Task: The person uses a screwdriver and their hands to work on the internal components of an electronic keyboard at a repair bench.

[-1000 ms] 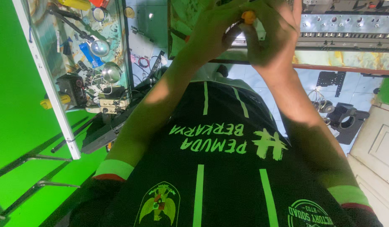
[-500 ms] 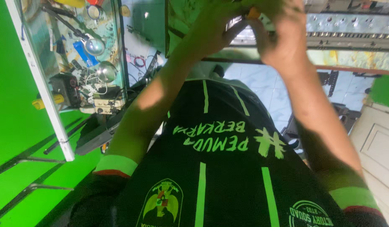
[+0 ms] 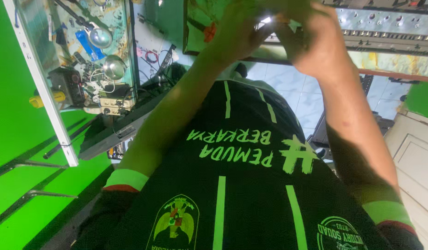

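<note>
Both hands are up at the top of the view, pressed close together. The left hand (image 3: pixel 237 34) and the right hand (image 3: pixel 315 44) meet around a small orange-tipped thing (image 3: pixel 282 19) with a bright glint beside it. The fingers of both are curled in narrow around it, though what exactly they pinch is too blurred to tell.

Just behind the hands runs a long grey metal panel (image 3: pixel 389 28) dotted with holes, its edge stretching off to the right. It hems the hands in from above.

Off to the left there's a crowded bench (image 3: pixel 84 65) with a white frame edge (image 3: pixel 43 88), carrying two shiny round metal parts (image 3: pixel 113 67), a blue piece (image 3: pixel 86 44), a dark boxy device (image 3: pixel 66 85) and loose wires. A yellow handle (image 3: pixel 47 98) pokes out past the frame.

Between the arms lies pale tiled floor (image 3: pixel 288 85), the only open room. The black shirt with green stripes (image 3: pixel 237 185) fills the foreground. A white panelled door (image 3: pixel 415 148) sits at the right edge.
</note>
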